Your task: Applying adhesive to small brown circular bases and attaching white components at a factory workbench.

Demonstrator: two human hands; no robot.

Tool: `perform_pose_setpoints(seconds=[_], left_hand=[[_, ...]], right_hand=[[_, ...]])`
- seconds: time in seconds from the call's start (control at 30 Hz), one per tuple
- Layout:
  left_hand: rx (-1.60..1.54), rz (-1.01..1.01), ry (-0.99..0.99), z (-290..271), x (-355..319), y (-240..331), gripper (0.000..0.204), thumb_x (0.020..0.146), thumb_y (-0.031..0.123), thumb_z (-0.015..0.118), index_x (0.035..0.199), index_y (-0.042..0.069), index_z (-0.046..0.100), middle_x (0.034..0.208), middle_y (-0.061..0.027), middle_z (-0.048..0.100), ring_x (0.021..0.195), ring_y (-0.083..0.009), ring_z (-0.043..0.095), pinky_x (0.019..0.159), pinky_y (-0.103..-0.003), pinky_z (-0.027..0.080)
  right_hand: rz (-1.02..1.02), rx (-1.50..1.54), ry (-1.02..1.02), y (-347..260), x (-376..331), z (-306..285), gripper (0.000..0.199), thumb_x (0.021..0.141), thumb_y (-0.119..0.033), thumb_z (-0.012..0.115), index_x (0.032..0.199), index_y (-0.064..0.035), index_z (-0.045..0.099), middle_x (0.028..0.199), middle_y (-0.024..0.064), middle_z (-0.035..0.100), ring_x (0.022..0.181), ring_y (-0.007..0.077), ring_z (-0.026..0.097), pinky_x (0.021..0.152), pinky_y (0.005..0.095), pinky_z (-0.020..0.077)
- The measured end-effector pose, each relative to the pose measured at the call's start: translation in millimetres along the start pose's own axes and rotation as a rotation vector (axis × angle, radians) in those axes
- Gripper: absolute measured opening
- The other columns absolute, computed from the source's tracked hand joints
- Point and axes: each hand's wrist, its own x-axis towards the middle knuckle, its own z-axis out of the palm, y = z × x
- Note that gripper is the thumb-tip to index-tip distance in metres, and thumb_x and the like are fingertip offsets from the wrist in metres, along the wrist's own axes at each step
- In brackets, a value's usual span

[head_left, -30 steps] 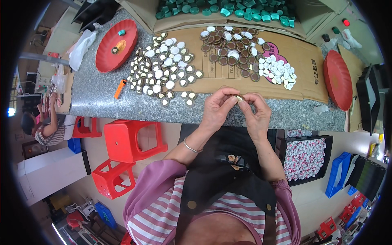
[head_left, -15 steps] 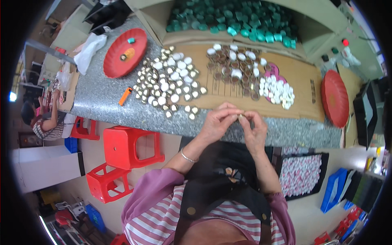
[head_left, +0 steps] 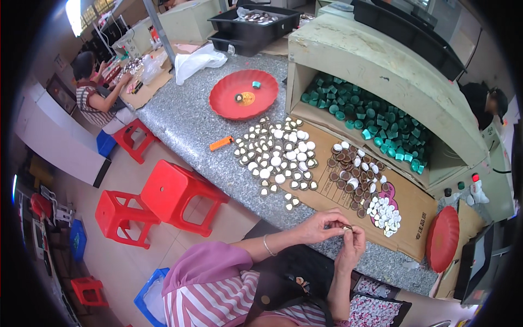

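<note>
Near the table's front edge my left hand (head_left: 322, 225) and my right hand (head_left: 352, 248) meet, fingertips pinched together on one small dark, round piece (head_left: 347, 228). Its exact kind is too small to make out. Beyond them lies a spread of brown round pieces (head_left: 344, 173), some with white discs among them. A pile of small white pieces (head_left: 384, 216) rests beside these on the cardboard (head_left: 411, 226). To the left, many round pieces with pale centres (head_left: 275, 158) cover the grey speckled tabletop (head_left: 182, 128).
A red scalloped dish (head_left: 229, 84) holds two small pieces; another red dish (head_left: 441, 240) is at right. Green cups (head_left: 376, 117) fill an open bay. An orange lighter (head_left: 221, 143), red stools (head_left: 177, 191), black trays (head_left: 253, 27) and a seated person (head_left: 95, 101) are at left.
The view has turned and tilted, so the scene sits rotated and more of the room's far side shows. My hands remain pinched together on the small piece.
</note>
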Motion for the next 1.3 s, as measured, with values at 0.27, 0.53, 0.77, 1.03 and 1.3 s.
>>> perform_pose_setpoints(seconds=[0.27, 0.53, 0.77, 1.03, 1.3], left_hand=[[0.2, 0.012, -0.089, 3, -3, 5, 0.021, 0.083, 0.004, 0.057, 0.104, 0.001, 0.056, 0.088, -0.0054, 0.055, 0.078, -0.0139, 0.054, 0.071, -0.028, 0.044], [0.017, -0.005, 0.181, 14, -5, -12, 0.013, 0.081, 0.001, 0.059, 0.094, -0.001, 0.058, 0.087, -0.0058, 0.057, 0.081, -0.0131, 0.057, 0.071, -0.026, 0.048], [0.217, -0.041, -0.046, -9, 10, 5, 0.014, 0.08, -0.009, 0.056, 0.093, -0.004, 0.059, 0.092, -0.0056, 0.053, 0.085, -0.0131, 0.055, 0.076, -0.023, 0.046], [0.024, -0.062, 0.155, 14, -14, 2, 0.017, 0.082, -0.009, 0.054, 0.097, -0.004, 0.058, 0.092, -0.0057, 0.054, 0.086, -0.0124, 0.056, 0.076, -0.023, 0.047], [0.185, -0.025, -0.007, 4, 8, 1, 0.021, 0.081, -0.008, 0.054, 0.1, -0.003, 0.058, 0.097, -0.0066, 0.054, 0.088, -0.0136, 0.055, 0.079, -0.024, 0.046]], right_hand=[[-0.138, -0.585, -0.048, -10, -4, -13, 0.007, 0.081, -0.003, 0.058, 0.086, 0.0009, 0.056, 0.079, 0.0057, 0.058, 0.077, 0.0124, 0.055, 0.072, 0.0258, 0.0445], [-0.025, -0.376, 0.039, 8, -6, -7, 0.008, 0.085, -0.007, 0.056, 0.091, -0.0007, 0.056, 0.082, 0.0018, 0.058, 0.077, 0.0081, 0.054, 0.069, 0.0222, 0.044], [-0.112, -0.545, -0.142, -17, 8, -9, 0.013, 0.081, -0.01, 0.063, 0.09, -0.0007, 0.059, 0.081, 0.0039, 0.06, 0.079, 0.0084, 0.056, 0.069, 0.0246, 0.0454], [0.024, -0.255, -0.008, -8, -13, -3, 0.01, 0.083, -0.009, 0.061, 0.088, -0.0015, 0.057, 0.079, -0.0014, 0.057, 0.076, 0.0042, 0.05, 0.067, 0.0211, 0.0428], [0.009, -0.319, -0.028, -3, 4, -15, 0.013, 0.08, -0.007, 0.064, 0.09, -0.0009, 0.059, 0.08, 0.0017, 0.062, 0.075, 0.0072, 0.055, 0.069, 0.0223, 0.0451]])
